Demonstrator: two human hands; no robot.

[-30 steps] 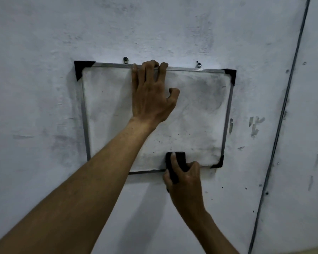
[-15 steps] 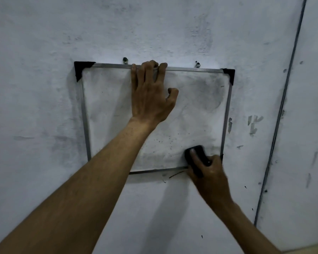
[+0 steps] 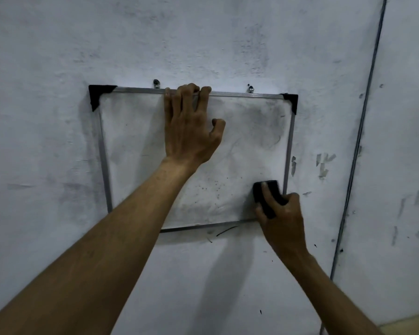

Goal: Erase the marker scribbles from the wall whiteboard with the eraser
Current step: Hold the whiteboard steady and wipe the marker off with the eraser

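A small whiteboard (image 3: 136, 151) with a metal frame and black corner caps hangs on the wall. Its surface is smeared grey, with dark smudges at the upper right and small ink specks low in the middle. My left hand (image 3: 190, 131) lies flat on the board, fingers hooked over the top frame edge. My right hand (image 3: 282, 218) presses a black eraser (image 3: 267, 197) against the board's lower right corner, which the hand hides.
The board hangs from two screws (image 3: 156, 82) in a rough white wall. A thin cable (image 3: 363, 122) runs down the wall to the right. A black marker stroke (image 3: 225, 230) marks the wall just under the board's bottom edge.
My right hand has slid the eraser rightward along the bottom of the board, from the bottom middle to the lower right corner. My left hand has stayed on the top edge.
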